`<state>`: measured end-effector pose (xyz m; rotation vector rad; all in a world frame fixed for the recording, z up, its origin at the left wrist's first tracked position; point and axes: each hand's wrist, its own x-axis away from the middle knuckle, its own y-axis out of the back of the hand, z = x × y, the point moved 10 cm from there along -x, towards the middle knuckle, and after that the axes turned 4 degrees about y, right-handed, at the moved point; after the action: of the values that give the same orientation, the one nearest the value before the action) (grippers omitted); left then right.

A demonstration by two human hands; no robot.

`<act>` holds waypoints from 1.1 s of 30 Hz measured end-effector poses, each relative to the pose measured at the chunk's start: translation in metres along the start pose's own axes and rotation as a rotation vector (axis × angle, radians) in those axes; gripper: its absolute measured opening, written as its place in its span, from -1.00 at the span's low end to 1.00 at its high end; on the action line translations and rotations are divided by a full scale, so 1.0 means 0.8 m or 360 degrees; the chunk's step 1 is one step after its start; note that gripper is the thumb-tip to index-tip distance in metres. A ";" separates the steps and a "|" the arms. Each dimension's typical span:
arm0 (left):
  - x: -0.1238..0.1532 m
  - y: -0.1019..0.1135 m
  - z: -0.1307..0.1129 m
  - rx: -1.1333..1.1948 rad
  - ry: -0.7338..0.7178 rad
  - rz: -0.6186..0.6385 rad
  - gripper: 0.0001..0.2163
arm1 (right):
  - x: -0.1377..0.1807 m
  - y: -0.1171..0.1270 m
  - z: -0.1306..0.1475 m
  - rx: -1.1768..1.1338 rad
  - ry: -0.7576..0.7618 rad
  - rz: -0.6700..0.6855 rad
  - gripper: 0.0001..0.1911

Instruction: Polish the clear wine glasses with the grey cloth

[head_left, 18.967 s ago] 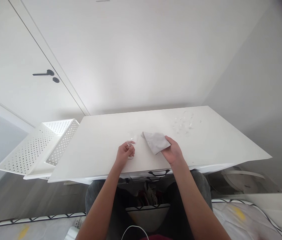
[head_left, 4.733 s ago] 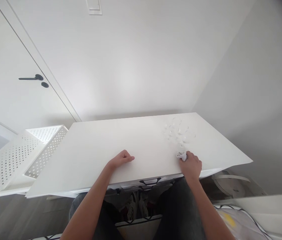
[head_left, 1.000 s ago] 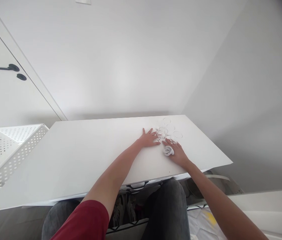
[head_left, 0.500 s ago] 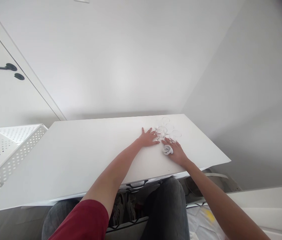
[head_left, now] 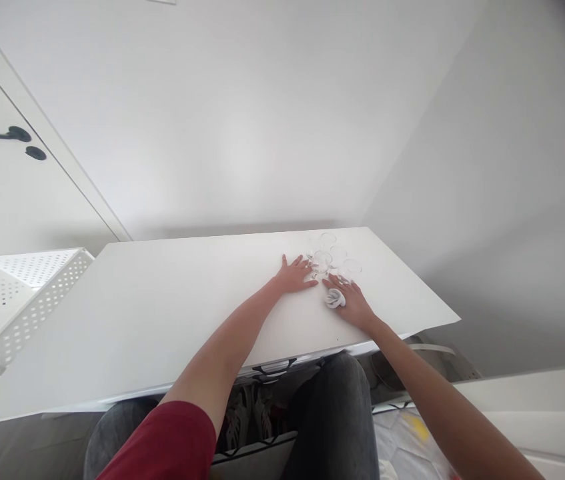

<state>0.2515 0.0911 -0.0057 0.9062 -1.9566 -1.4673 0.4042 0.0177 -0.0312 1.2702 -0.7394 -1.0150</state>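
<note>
Several clear glasses with thin round rims (head_left: 323, 260) stand close together on the right part of the white table (head_left: 172, 313). At their left side my left hand (head_left: 293, 275) lies flat with its fingers spread, the fingertips by the nearest glass. My right hand (head_left: 355, 303) is at the near side of the cluster, fingers stretched forward to the glasses. A crumpled white cloth (head_left: 334, 298) is tucked at the thumb side of my right hand, against the palm. The lower parts of the glasses are hard to make out.
A white wall (head_left: 242, 120) rises behind the table, with another wall (head_left: 522, 200) on the right. At the left are a door with a black handle (head_left: 19, 134) and a white perforated rack (head_left: 27, 313). My knees (head_left: 342, 400) are under the table's front edge.
The view has shifted very slightly. Both hands, the cloth and the glasses keep nearly the same places.
</note>
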 end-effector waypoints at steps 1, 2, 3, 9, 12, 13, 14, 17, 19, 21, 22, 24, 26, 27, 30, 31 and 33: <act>0.002 0.001 0.001 0.0004 0.0007 -0.0004 -0.28 | 0.000 0.000 0.000 -0.0007 -0.0001 -0.0005 -0.24; 0.004 0.002 0.002 0.0006 0.0014 -0.0007 -0.28 | 0.001 0.001 0.000 -0.0016 -0.0003 -0.0009 -0.24; 0.006 0.002 0.003 0.0004 0.0019 -0.0008 -0.28 | 0.001 0.001 0.000 -0.0022 -0.0004 -0.0011 -0.25; 0.020 0.003 0.012 -0.0015 0.0049 -0.0004 -0.29 | -0.006 -0.001 0.012 0.0013 -0.0014 0.0020 -0.25; 0.029 0.006 0.019 -0.0020 0.0077 -0.0013 -0.27 | -0.021 -0.004 0.026 -0.0007 0.0024 0.0022 -0.25; 0.033 0.007 0.022 -0.0021 0.0092 -0.0017 -0.26 | -0.027 -0.004 0.031 -0.0019 0.0041 0.0021 -0.25; 0.037 0.009 0.026 -0.0021 0.0109 -0.0022 -0.26 | -0.032 -0.005 0.036 -0.0028 0.0056 0.0021 -0.26; 0.051 0.015 0.042 -0.0022 0.0166 -0.0031 -0.27 | -0.045 -0.007 0.048 -0.0036 0.0081 0.0031 -0.25; 0.060 0.019 0.053 -0.0023 0.0198 -0.0027 -0.29 | -0.050 -0.008 0.057 -0.0031 0.0087 0.0033 -0.25; 0.068 0.021 0.064 -0.0022 0.0226 -0.0022 -0.29 | -0.055 -0.008 0.067 -0.0026 0.0095 0.0035 -0.26; 0.071 0.022 0.070 -0.0020 0.0241 -0.0021 -0.30 | -0.058 -0.009 0.073 -0.0025 0.0101 0.0040 -0.27; 0.079 0.024 0.080 -0.0015 0.0269 -0.0030 -0.30 | -0.064 -0.011 0.086 -0.0025 0.0120 0.0057 -0.28; 0.086 0.027 0.090 -0.0015 0.0294 -0.0049 -0.31 | -0.071 -0.012 0.101 -0.0031 0.0153 0.0065 -0.27; 0.091 0.028 0.095 -0.0015 0.0305 -0.0057 -0.31 | -0.075 -0.013 0.109 -0.0037 0.0170 0.0066 -0.26; 0.105 0.032 0.108 -0.0015 0.0330 -0.0071 -0.32 | -0.086 -0.014 0.129 -0.0056 0.0200 0.0065 -0.26; 0.110 0.034 0.112 -0.0014 0.0335 -0.0075 -0.32 | -0.088 -0.014 0.135 -0.0058 0.0203 0.0067 -0.26; 0.119 0.037 0.119 -0.0014 0.0354 -0.0083 -0.33 | -0.092 -0.015 0.144 -0.0055 0.0212 0.0069 -0.27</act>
<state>0.1140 0.0816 -0.0015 1.0750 -1.7750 -1.3397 0.2692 0.0376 -0.0160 1.2734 -0.6417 -0.8958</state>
